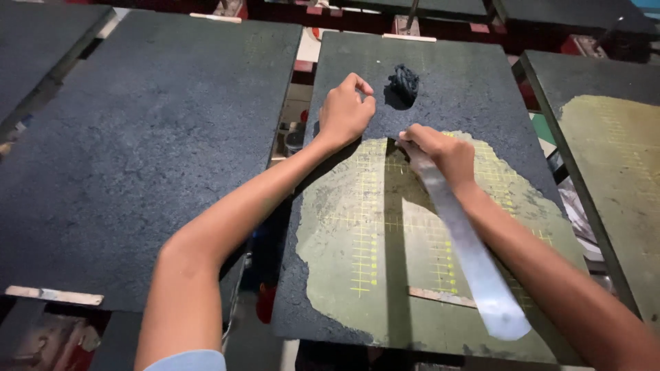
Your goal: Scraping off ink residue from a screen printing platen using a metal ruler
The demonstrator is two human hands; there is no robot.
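My right hand [440, 150] grips a long flat metal blade [471, 257] near its far end, with the tip pressed at the edge of the dark coating on a rectangular board [481, 75]. The blade runs back along my right forearm. My left hand [346, 112] rests on the dark coating just left of the blade tip, fingers curled. Below both hands a large patch of the board [357, 240] is scraped bare, pale green with yellow grid lines. A small clump of dark scraped material [404, 84] lies on the board beyond my hands.
A large dark coated board [137, 151] lies to the left, across a narrow gap. On the right, another board [612, 151] shows a pale scraped patch. More dark boards sit along the far edge. Red frame parts show in the gaps.
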